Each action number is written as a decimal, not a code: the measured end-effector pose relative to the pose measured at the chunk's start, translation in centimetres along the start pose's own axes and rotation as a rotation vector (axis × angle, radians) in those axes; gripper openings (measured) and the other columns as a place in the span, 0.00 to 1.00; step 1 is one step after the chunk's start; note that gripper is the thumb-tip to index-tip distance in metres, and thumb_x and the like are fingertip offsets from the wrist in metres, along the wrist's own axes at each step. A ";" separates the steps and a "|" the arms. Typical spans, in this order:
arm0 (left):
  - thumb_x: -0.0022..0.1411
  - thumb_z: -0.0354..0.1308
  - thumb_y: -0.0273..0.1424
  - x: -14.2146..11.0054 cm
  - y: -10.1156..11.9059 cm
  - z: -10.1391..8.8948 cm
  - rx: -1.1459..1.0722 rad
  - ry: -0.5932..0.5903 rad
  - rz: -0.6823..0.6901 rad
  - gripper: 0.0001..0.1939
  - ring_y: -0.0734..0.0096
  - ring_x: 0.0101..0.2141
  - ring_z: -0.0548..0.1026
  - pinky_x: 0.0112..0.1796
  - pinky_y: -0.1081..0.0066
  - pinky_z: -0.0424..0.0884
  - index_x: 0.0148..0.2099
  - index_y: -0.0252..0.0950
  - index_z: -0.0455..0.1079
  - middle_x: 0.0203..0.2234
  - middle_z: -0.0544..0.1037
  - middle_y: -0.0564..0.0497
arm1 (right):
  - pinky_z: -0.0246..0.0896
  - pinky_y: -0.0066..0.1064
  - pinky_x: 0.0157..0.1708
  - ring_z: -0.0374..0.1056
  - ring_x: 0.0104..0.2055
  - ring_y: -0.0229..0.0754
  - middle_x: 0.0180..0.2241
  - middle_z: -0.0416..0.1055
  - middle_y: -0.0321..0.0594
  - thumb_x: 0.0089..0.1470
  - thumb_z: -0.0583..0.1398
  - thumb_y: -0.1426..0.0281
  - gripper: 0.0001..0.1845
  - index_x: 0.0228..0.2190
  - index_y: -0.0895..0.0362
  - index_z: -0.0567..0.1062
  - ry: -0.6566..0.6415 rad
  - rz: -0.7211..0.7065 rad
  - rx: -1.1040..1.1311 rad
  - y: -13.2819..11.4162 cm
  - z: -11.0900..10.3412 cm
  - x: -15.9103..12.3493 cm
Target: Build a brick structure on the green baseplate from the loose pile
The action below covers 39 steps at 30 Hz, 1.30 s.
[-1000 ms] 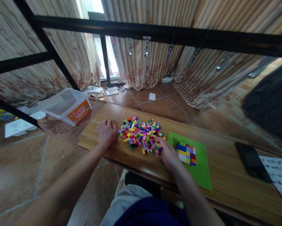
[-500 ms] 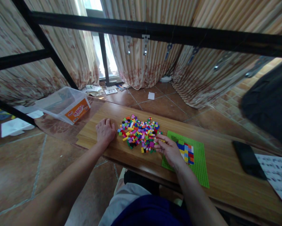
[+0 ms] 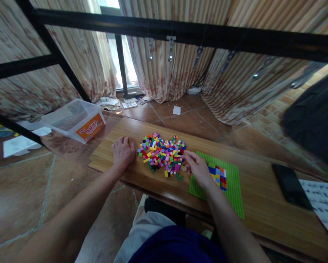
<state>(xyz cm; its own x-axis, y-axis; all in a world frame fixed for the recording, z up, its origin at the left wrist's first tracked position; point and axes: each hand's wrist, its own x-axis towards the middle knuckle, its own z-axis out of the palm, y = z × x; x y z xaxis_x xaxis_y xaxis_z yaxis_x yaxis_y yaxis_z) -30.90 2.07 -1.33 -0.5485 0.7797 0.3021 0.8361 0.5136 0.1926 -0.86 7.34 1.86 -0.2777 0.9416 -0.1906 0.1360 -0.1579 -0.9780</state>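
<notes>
Multicoloured bricks [image 3: 164,155] beside right hand [image 3: 197,168]

The bricks [image 3: 165,155] look plastic, the table [image 3: 258,182] glossy wood.

Floral, pleated curtains [image 3: 180,76] hang behind a black metal frame [image 3: 186,31]; bright daylight enters through a window [image 3: 129,67]. Brown tiles with pale grout cover the floor [image 3: 21,186] around the wooden tabletop [image 3: 259,186].
</notes>
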 end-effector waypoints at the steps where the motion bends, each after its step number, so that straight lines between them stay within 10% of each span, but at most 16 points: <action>1: 0.65 0.45 0.37 0.0 0.0 0.0 0.001 -0.002 0.000 0.24 0.49 0.56 0.65 0.54 0.53 0.59 0.58 0.31 0.65 0.57 0.68 0.36 | 0.54 0.27 0.15 0.66 0.19 0.35 0.40 0.76 0.44 0.51 0.59 0.57 0.23 0.45 0.56 0.73 0.005 -0.036 -0.054 0.2 -0.2 -0.1; 8: 0.65 0.44 0.37 0.1 -0.1 0.2 0.003 -0.008 0.001 0.24 0.49 0.56 0.65 0.54 0.53 0.59 0.58 0.32 0.65 0.57 0.68 0.36 | 0.62 0.34 0.44 0.69 0.43 0.43 0.43 0.73 0.41 0.54 0.57 0.73 0.14 0.41 0.54 0.77 -0.120 -0.332 -0.818 0.5 -0.1 -1.9; 13: 0.65 0.44 0.37 0.1 -0.2 0.2 0.007 -0.004 0.000 0.24 0.49 0.56 0.65 0.54 0.54 0.60 0.58 0.32 0.65 0.57 0.68 0.36 | 0.60 0.31 0.43 0.68 0.44 0.43 0.49 0.68 0.43 0.57 0.56 0.71 0.14 0.45 0.53 0.74 -0.176 -0.300 -1.140 -0.3 1.0 -2.7; 39: 0.63 0.45 0.37 0.0 -0.7 -1.4 -0.267 0.108 -0.043 0.23 0.53 0.55 0.67 0.55 0.57 0.63 0.54 0.31 0.67 0.52 0.71 0.35 | 0.63 0.29 0.40 0.70 0.43 0.41 0.49 0.67 0.43 0.62 0.53 0.67 0.11 0.44 0.55 0.72 -0.087 -0.294 -1.135 -1.4 1.9 -3.3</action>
<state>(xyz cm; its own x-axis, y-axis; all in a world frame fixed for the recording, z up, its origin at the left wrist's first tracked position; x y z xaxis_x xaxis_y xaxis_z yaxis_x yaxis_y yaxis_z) -31.46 1.19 -0.16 -0.5921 0.7090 0.3830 0.7914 0.4218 0.4425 -1.94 3.86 3.68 -0.4977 0.8672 -0.0186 0.8132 0.4590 -0.3579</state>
